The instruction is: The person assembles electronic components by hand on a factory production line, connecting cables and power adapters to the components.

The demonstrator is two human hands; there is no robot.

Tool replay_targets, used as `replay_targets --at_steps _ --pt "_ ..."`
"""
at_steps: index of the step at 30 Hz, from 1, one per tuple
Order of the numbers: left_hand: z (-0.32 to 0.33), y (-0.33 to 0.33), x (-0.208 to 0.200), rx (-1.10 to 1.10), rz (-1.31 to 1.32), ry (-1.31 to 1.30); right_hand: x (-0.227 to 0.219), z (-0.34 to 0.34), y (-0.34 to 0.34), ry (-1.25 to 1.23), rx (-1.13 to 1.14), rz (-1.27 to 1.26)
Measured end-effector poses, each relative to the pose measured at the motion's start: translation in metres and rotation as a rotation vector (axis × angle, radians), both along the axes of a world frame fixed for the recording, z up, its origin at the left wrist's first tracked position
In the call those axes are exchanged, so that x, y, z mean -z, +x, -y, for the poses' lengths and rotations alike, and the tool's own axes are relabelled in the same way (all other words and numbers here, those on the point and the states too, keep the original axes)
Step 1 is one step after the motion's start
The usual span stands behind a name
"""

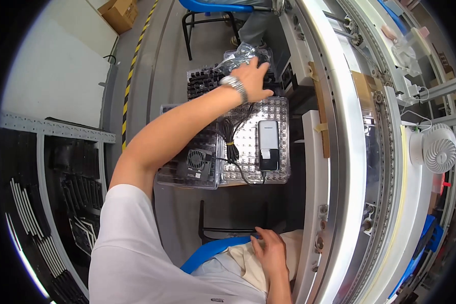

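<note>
My left arm stretches forward, a metal watch (234,88) on its wrist. My left hand (251,78) is open, fingers spread, over rows of black parts (202,81) and beside a crumpled silver plastic bag (233,62). Whether the fingertips touch the bag I cannot tell. Nearer lies a clear tray (285,131) of small metallic parts. On it rest a grey and black oblong device (268,139) and a tied black cable (229,147). Left of them sits a black device with a round grille (197,161). My right hand (272,253) rests open on my lap.
A white and metal conveyor frame (339,126) runs along the right, with a small white fan (437,152) beyond. Black racks (40,167) stand at left. Ahead are a blue stool (215,6) and another person's leg (252,29). A cardboard box (119,14) sits far left.
</note>
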State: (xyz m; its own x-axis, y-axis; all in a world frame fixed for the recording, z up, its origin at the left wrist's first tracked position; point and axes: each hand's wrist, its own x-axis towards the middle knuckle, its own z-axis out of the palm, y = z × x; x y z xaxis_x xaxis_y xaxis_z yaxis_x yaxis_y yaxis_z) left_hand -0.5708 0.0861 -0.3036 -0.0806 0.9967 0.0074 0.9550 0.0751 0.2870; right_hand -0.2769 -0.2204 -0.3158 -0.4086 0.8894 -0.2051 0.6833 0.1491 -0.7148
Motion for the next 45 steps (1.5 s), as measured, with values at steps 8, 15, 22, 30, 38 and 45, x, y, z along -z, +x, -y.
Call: replay_targets --at_steps 8,15,22,30,38,45 --pt "-0.047 0.007 0.025 0.134 -0.206 -0.369 0.01 0.002 0.011 -0.062 -0.044 0.01" --pt "-0.007 -0.059 0.0 0.313 0.266 -0.077 0.017 0.001 0.013 -0.135 -0.033 0.004" --pt "0.046 -0.085 -0.015 0.062 1.132 0.1 0.023 0.004 0.011 -0.164 -0.058 0.044" --pt "-0.005 -0.027 -0.004 0.031 0.417 -0.03 0.02 0.003 0.002 -0.211 -0.1 0.117" --pt "-0.055 0.026 0.03 0.224 -0.054 -0.268 0.012 -0.002 0.006 -0.285 -0.091 0.152" --pt "-0.048 0.008 0.032 0.229 0.007 -0.259 0.018 -0.004 0.014 -0.337 -0.06 0.075"
